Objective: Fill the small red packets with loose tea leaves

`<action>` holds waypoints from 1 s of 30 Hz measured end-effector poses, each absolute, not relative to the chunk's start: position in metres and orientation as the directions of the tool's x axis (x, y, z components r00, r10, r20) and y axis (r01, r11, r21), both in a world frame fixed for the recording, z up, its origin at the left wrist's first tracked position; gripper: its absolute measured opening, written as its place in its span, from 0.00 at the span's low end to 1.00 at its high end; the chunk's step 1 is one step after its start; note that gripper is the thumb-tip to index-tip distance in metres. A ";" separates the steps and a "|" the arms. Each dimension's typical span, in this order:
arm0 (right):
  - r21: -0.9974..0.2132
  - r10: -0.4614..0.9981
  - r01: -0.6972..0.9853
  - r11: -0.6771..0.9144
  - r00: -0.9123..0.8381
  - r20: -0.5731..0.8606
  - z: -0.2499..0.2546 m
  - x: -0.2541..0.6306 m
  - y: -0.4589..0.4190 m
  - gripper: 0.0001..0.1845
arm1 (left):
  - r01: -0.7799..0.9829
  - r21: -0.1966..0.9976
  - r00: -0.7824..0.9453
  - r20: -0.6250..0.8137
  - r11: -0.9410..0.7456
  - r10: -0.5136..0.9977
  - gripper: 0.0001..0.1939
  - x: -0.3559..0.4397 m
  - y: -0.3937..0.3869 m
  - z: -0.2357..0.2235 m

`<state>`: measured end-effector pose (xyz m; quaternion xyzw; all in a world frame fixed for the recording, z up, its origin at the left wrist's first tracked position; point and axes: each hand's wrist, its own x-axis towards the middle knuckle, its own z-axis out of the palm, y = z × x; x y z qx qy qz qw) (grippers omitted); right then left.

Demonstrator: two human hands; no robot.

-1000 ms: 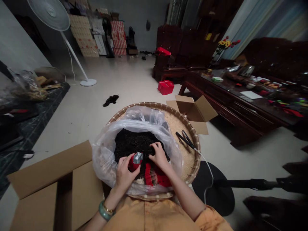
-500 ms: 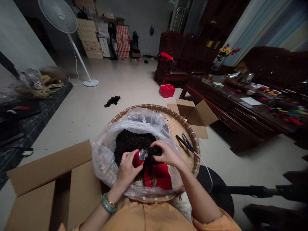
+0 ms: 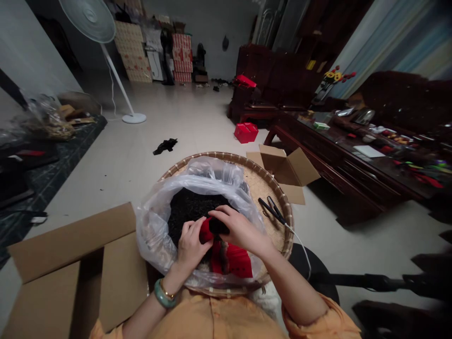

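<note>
My left hand (image 3: 192, 245) is closed round a small red packet (image 3: 205, 230), held over an open clear plastic bag (image 3: 155, 226). Against the packet's mouth, my right hand (image 3: 240, 230) has its fingers curled round a clump of dark tea leaves (image 3: 219, 227). More of the dark loose leaves (image 3: 190, 207) fill the bag. Flat red packets (image 3: 240, 260) lie at the bag's near side, below my right hand. The bag sits in a round woven bamboo tray (image 3: 290, 221) right in front of me.
A black hand sealer with a white cord (image 3: 271, 210) lies on the tray's right side. Open cardboard boxes stand at left (image 3: 116, 282) and beyond the tray (image 3: 300, 167). A red box (image 3: 246, 133), a standing fan (image 3: 134, 118) and a dark wooden table (image 3: 339, 150) stand farther off.
My right hand has moved left with the dark tea leaves, up against the red packet. The packet's silver foil opening is now covered. My left hand keeps its hold.
</note>
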<state>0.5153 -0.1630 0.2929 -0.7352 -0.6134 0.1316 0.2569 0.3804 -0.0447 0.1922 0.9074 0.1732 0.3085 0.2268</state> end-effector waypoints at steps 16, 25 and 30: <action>-0.514 0.981 0.853 -0.093 0.168 0.100 0.280 0.517 -0.166 0.20 | 0.200 0.534 0.764 0.440 -0.821 0.472 0.30 0.380 -0.047 0.187; -0.470 0.978 0.875 -0.112 0.181 0.103 0.282 0.504 -0.159 0.21 | 0.189 0.541 0.774 0.431 -0.820 0.463 0.29 0.379 -0.046 0.179; -0.522 0.977 0.846 -0.104 0.185 0.104 0.273 0.507 -0.159 0.17 | 0.204 0.546 0.767 0.426 -0.812 0.479 0.28 0.378 -0.045 0.176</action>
